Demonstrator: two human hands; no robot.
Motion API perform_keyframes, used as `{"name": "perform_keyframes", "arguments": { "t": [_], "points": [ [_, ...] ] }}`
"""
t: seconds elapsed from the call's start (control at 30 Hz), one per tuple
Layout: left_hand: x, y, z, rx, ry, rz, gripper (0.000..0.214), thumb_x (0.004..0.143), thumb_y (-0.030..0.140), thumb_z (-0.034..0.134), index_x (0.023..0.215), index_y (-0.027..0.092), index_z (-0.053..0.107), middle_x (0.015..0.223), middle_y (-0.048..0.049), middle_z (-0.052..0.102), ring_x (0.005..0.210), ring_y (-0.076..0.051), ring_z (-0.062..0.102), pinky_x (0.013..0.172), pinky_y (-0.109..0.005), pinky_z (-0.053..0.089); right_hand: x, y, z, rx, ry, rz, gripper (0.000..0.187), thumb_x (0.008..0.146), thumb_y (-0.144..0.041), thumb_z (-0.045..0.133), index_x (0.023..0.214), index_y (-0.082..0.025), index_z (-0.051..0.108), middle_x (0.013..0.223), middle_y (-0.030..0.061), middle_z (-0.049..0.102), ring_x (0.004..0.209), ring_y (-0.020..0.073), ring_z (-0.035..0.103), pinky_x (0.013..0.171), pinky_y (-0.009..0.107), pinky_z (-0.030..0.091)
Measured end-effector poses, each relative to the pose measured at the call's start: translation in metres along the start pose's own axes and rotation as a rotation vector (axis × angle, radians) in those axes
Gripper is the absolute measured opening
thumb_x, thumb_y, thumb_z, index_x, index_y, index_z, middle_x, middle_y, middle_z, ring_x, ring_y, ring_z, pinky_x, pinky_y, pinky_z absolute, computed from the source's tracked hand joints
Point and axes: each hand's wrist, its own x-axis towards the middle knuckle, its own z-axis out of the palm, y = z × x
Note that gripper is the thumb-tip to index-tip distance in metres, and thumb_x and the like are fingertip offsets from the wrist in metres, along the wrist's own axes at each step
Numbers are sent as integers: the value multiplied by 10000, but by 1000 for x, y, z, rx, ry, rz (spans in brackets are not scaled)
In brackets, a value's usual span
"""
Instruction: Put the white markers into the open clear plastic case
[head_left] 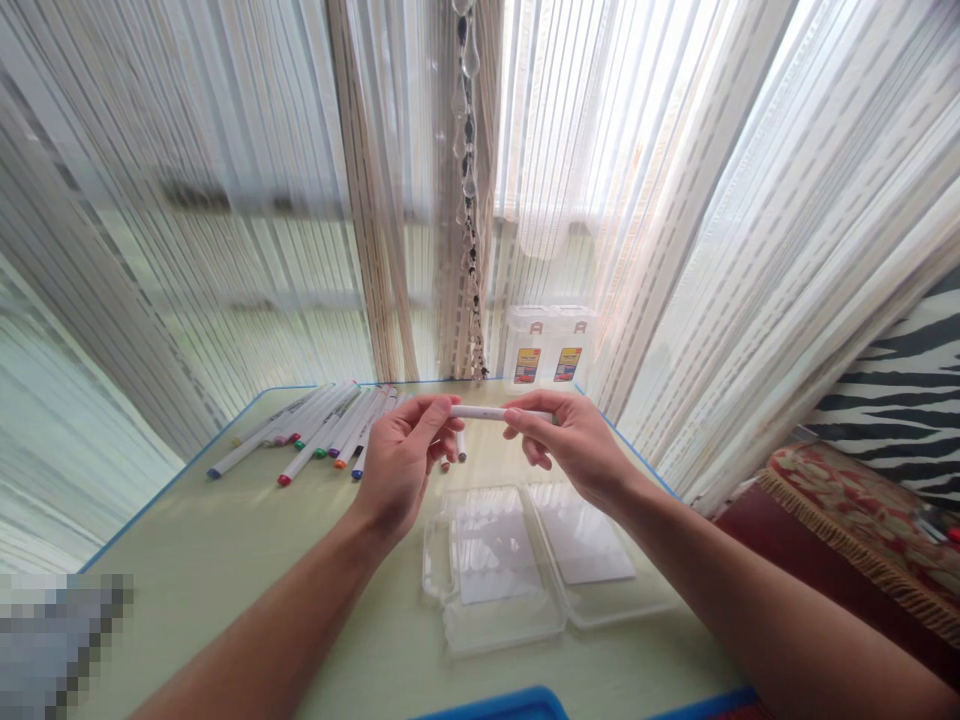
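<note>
White marker (501, 412) is held level, with the left hand (405, 460) and right hand (574, 445) each pinching one end, just above the open clear case (502, 625) on the tabletop (225, 560). I'd grip near the ends and pull straight along the barrel. Loose markers (322, 435) lie past the left hand.

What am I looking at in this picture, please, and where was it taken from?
No machine here: a camera worn on a person's head looks down at their own bare hands. The left hand and the right hand each pinch one end of a white marker, held level above a pale green table. On it lie a row of markers at the left and an open clear case near the person; two clear boxes stand by the curtain.
</note>
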Motion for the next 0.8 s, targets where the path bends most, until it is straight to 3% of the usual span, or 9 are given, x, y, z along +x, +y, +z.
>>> {"name": "perform_keyframes", "arguments": {
  "t": [0.27,0.8],
  "points": [
    [1,-1,1,-1,36,7,244,792,335,728,883,109,702,676,-18,633,478,-79,528,447,-215,424,1,5,-3,3,66,-26,303,686,-396,837,805,-135,740,591,16,653,406,69,481,370,203,307],
    [7,-2,-3,-85,184,14,266,713,313,774,858,103,697,631,8,596,454,-60,488,423,-194,393,0,4,-2,149,-83,0,317,839,-367,682,1041,-126,719,934,140,763,496,130,655,372,202,415]
  ]
}}
